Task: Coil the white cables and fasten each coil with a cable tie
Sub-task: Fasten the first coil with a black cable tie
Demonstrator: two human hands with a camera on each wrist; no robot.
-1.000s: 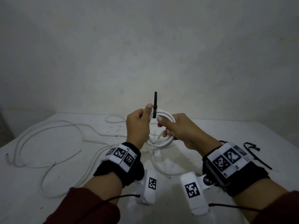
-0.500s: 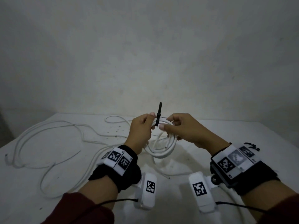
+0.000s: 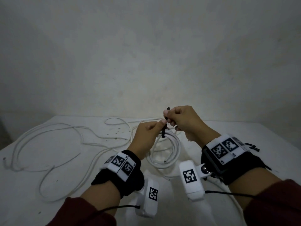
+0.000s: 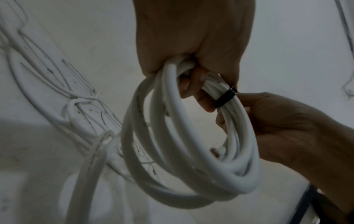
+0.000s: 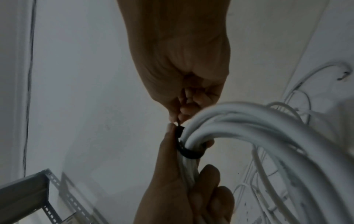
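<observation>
Your left hand (image 3: 145, 137) has its fingers (image 4: 193, 84) curled round the top of the coil (image 3: 169, 154), holding it up above the table (image 3: 48, 160), thumb tip against the black tie (image 3: 163, 132). The tie is looped round the bundled turns just beside your left fingers, as a dark band in the left wrist view (image 4: 225, 98) and a closed ring in the right wrist view (image 5: 188, 150). Your right hand (image 3: 184, 123) sits just above and beside the left, thumb and fingers (image 5: 186, 106) pinching the tie's free tail, which sticks up past your knuckles. The rest of the coil hangs below both hands, its lower turns near the table. Loose cable (image 3: 48, 141) sprawls in wide loops across the table's left side, well apart from the coil. More ties (image 3: 253, 146) lie behind your right wrist.
</observation>
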